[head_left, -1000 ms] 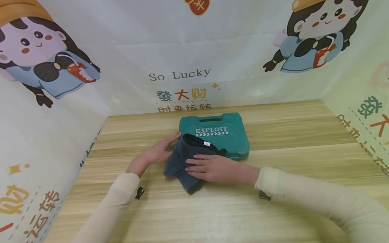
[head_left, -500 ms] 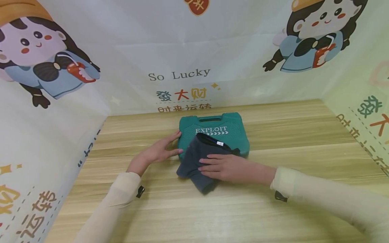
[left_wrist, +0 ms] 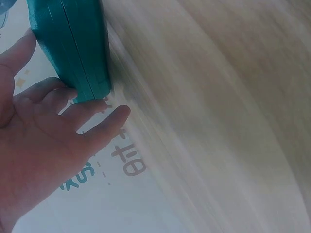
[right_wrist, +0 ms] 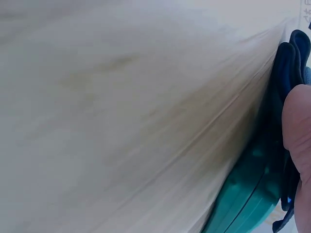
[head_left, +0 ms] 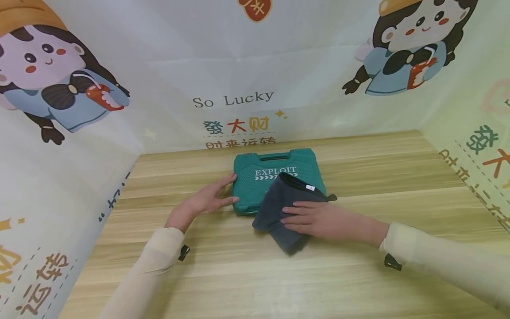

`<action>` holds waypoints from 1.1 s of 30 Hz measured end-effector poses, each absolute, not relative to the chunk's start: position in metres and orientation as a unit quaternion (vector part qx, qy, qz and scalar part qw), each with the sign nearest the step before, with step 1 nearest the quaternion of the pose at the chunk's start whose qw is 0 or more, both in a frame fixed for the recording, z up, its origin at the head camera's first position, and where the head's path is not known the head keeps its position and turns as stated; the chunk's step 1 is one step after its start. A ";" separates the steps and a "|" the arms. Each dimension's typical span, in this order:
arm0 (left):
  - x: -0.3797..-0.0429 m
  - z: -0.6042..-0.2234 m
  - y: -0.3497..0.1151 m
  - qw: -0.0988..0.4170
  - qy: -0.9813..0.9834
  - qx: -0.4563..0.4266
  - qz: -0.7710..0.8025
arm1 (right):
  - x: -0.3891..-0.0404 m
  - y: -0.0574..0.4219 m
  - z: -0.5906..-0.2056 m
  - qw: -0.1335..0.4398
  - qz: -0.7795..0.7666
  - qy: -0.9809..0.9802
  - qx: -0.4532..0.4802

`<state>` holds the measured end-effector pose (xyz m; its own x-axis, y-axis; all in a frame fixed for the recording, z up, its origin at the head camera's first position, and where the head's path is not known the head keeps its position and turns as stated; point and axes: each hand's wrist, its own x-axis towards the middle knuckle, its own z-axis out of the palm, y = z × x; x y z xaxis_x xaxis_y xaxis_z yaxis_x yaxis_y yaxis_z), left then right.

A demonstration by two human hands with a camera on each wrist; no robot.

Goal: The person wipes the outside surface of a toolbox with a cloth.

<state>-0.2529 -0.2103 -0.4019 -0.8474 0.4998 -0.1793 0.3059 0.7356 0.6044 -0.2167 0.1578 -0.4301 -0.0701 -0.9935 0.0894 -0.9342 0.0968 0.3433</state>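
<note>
Case: the green case (head_left: 251, 190) lies flat, lid up, just above the centre of the frame, lettered "EXPLOIT". It is shut; whatever it holds I can't see.
Cloth: the dark blue cloth (head_left: 275, 204) lies across the lid's lower right part, one folded corner hanging over the near edge towards the table (head_left: 239, 283). Its upper edge gapes a little, with a white tag (head_left: 310, 188) there; I can't tell whether anything is inside.
Left hand: the left hand (head_left: 205, 201), left of centre, touches the case's left side, thumb and fingers spread.
Right hand: the right hand (head_left: 320, 219), right of centre, rests on the cloth, fingers straight, slightly apart, pinching nothing that I can make out.
Step in hand: looks to me like wiping the lid, the case steadied.
Next move: would call for light, even pressure through the cloth, with the left hand bracing.
</note>
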 end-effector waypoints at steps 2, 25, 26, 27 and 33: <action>-0.253 -0.401 -0.210 0.169 0.916 0.218 0.292 | -0.216 0.165 -0.431 0.151 -0.094 -0.727 0.663; -0.254 -0.399 -0.208 0.183 0.913 0.210 0.297 | -0.218 0.226 -0.428 0.153 0.007 -0.735 0.660; -0.254 -0.399 -0.208 0.183 0.914 0.209 0.297 | -0.218 0.228 -0.427 0.156 0.018 -0.734 0.661; -0.254 -0.399 -0.208 0.184 0.914 0.208 0.297 | -0.219 0.230 -0.427 0.159 0.030 -0.732 0.662; -0.252 -0.400 -0.208 0.185 0.911 0.207 0.305 | -0.223 0.245 -0.425 0.186 0.107 -0.725 0.655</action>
